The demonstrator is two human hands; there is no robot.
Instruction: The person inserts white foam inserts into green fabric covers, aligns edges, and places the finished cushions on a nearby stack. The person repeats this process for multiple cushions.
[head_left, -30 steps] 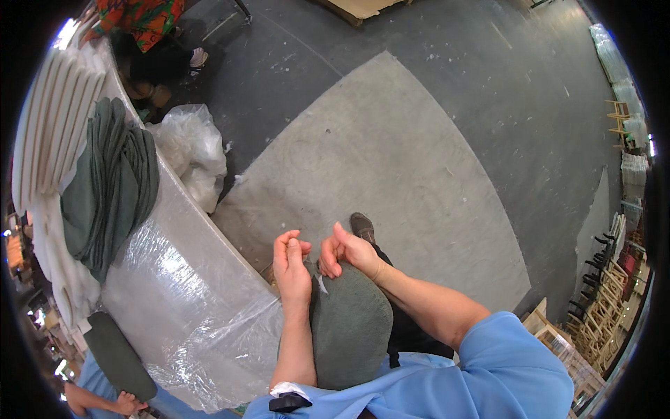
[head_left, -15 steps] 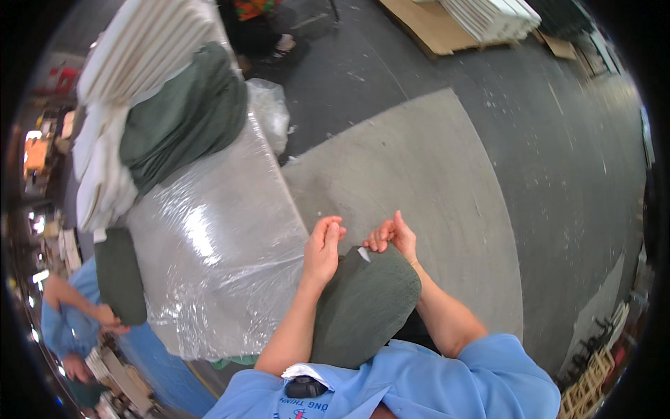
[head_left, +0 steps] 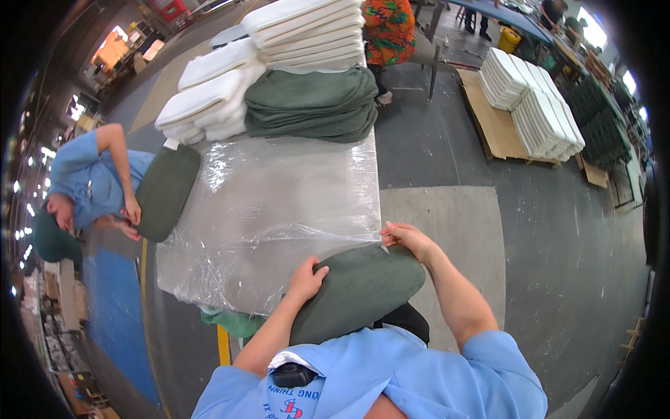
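A dark green oval fabric pad (head_left: 359, 290) lies tilted in front of my body, at the near edge of the plastic-wrapped table. My left hand (head_left: 306, 281) grips its left edge, thumb on top and the other fingers mostly hidden beneath. Beyond the pad's far edge, my right hand (head_left: 410, 241) is closed in a pinch beside a small white tag (head_left: 384, 248). What sits between those fingertips is too small to make out. On the left, a co-worker in blue (head_left: 94, 174) holds a similar dark green pad (head_left: 169, 192) with a white tag.
Clear plastic film covers the table (head_left: 279, 188). At its far end are a pile of dark green pads (head_left: 310, 105) and stacks of white pads (head_left: 307, 35). A person in a patterned garment (head_left: 389, 31) stands behind it. More white stacks (head_left: 534, 105) rest on cardboard at the right.
The view has swung, showing more of the table and room. My left hand has come down onto the pad's left edge. My right fingers have closed into a pinch near the tag.
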